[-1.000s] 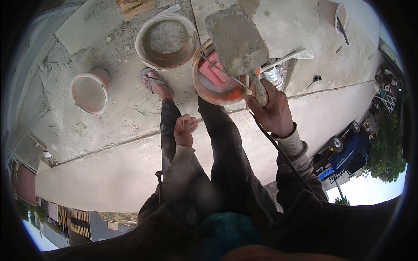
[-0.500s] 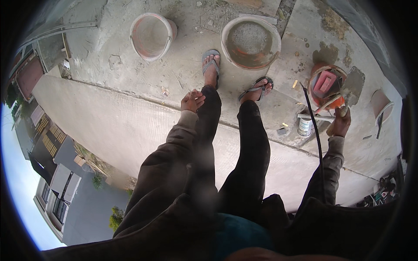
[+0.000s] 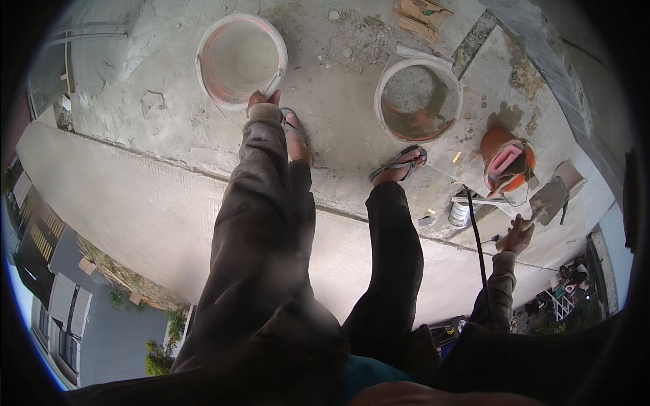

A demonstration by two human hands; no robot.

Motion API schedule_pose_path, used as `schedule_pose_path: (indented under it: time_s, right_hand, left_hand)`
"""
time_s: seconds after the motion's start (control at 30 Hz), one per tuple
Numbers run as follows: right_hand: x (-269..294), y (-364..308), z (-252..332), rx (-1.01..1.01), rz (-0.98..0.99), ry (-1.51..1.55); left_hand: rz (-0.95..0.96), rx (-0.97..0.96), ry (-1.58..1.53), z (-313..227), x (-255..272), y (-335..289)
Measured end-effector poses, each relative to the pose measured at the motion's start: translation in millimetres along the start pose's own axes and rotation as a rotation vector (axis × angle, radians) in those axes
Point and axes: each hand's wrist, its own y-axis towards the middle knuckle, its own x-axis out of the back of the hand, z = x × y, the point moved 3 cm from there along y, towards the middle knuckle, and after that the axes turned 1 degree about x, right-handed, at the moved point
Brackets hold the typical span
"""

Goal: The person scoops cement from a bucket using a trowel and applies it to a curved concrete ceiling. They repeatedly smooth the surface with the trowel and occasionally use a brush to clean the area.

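My left hand is closed at the near right edge of a large cement-stained bucket, on the bucket's handle. Little lies inside that bucket beyond a pale grey coating. Out to the right, my right hand grips a trowel by its handle, and the flat grey trowel blade points away from me. Just beyond it, a smaller orange bucket holds a pink-handled float and other tools that I cannot make out.
A wide bucket of murky water stands beyond my sandalled foot. Near the orange bucket are a tin can and a tipped container. A dark hose or strap crosses before my right arm. Crumpled brown paper lies far off.
My left hand has moved forward to the left bucket and closed on its handle. My right hand has drawn the trowel nearer, away from the orange bucket. The view has shifted.
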Motion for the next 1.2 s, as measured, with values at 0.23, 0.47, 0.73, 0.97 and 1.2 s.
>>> schedule_pose_path:
  time_s: [0.23,0.47,0.73,0.97,1.2]
  right_hand:
    - [13,-194,44,0.193,0.407,-0.697]
    - [-53,-305,175,0.365,0.676,-0.512]
    - [-137,-431,479,0.652,1.165,-0.383]
    - [-183,-453,616,1.03,1.119,-0.575]
    - [57,-401,862,1.585,-0.188,-1.129]
  left_hand:
    - [0.009,0.014,0.081,-90,16,-62]
    - [0.283,-0.116,0.385,-191,84,-141]
    - [0.502,-0.384,0.488,-278,28,-135]
    - [0.552,-0.029,0.321,-358,-47,-158]
    - [0.462,-0.09,0.404,-442,-77,-124]
